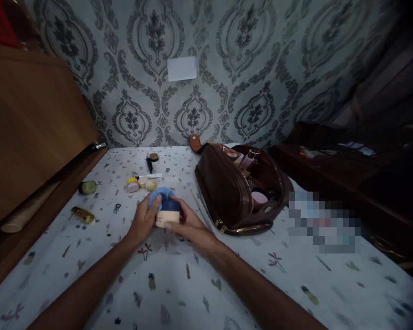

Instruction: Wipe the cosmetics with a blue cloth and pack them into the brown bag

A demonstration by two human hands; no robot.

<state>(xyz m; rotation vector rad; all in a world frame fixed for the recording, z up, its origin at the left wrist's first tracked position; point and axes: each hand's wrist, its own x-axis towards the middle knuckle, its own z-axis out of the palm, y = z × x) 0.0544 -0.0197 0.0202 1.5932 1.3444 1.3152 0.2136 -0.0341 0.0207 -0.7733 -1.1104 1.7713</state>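
My right hand (189, 224) grips a small cream jar (168, 216) with a peach body and a dark blue lid, its fingers around the side and base. In my left hand (145, 215) is a light blue cloth (161, 193), pressed against the jar's lid. Just beyond the hands sit a small jar with a yellow lid (132, 184) and pale yellow containers (147, 183), with a white tube (150, 176) behind them. To the right stands a brown toiletry bag (223, 188), unzipped, holding a bottle (250, 159) and a pink-lidded item (259, 198).
A gold bottle (83, 214) and a green jar (88, 187) lie at the left. A black tube (149, 165) is farther back. A wooden cabinet (30, 128) bounds the left side, a patterned wall (199, 36) the back. At right, dark furniture (316, 178) borders the printed sheet (179, 293).
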